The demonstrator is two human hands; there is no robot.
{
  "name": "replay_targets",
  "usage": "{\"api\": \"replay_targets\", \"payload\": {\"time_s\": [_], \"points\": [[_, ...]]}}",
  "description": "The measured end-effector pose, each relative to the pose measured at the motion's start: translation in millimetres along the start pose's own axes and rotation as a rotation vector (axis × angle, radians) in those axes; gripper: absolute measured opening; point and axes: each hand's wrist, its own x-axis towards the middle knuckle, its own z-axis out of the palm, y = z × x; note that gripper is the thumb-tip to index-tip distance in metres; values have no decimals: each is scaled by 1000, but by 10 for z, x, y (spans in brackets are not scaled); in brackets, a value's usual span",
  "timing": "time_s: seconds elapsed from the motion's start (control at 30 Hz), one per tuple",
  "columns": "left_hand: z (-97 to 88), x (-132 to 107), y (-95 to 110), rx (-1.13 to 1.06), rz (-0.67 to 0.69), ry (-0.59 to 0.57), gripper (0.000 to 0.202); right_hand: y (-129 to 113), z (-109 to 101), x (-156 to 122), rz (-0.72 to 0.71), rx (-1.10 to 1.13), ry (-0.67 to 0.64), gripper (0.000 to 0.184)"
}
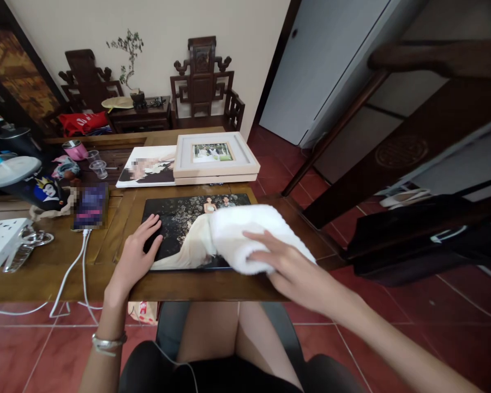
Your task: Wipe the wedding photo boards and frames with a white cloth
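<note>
I have the left hand (pixel 134 255) laid on the near left corner of a photo panel (pixel 174 221), its thumb standing apart from the other fingers, which lie nearly side by side on the dark surface. The panel is flat on the wooden table (pixel 159 287), stretching rightward from those fingers. The right hand (pixel 288 270) grips a white towel (pixel 256 221); I make out two digits bent onto it, a curled fold of cloth bulging beside their tips, but I cannot tell how the other digits sit. The towel spreads ahead of and around the right fingertips, covering the right part of the panel and reaching past its right edge.

Beyond both hands' fingers, on the far side of the panel, I see a pale picture frame (pixel 184 150) stacked on another, overlapping a white-edged print (pixel 163 158). Left of the left fingers lies a phone (pixel 90 204) with a white cable (pixel 82 254) running from its near end. Farther left of those fingers are a clear hair clip (pixel 22 251) and a power strip (pixel 4 237), with a lidded cup (pixel 14 172) behind them.
</note>
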Motion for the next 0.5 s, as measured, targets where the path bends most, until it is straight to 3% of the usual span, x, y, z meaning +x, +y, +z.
{"api": "replay_targets", "payload": {"time_s": [0.13, 0.27, 0.4, 0.5], "points": [[-2, -7, -14, 5, 19, 0, 38, 469, -58, 570, -11, -44, -10, 55], [4, -12, -35, 7, 22, 0, 38, 697, -117, 967, 53, -37, 20, 54], [14, -13, -35, 10, 11, 8, 38, 642, -132, 1017, 101, -25, -6, 54], [18, -13, -22, 8, -3, 13, 38, 450, -65, 771, 73, -44, -6, 57]]}}
